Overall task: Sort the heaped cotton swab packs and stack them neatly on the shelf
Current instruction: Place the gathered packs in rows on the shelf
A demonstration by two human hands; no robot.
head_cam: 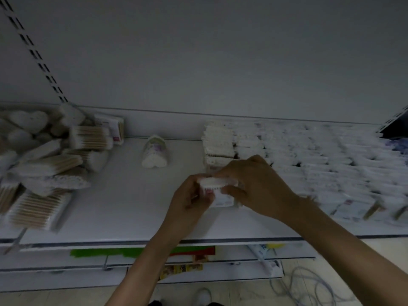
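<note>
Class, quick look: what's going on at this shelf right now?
A person grips one small white cotton swab pack with the left hand and right hand above the white shelf. A jumbled heap of swab packs lies at the left; neat stacks of white packs fill the right. One heart-shaped pack sits alone between them.

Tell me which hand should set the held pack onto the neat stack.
Right, probably. The right hand grips the pack on the side beside the neat stack just behind it; the left hand holds its other side, toward the heap.
</note>
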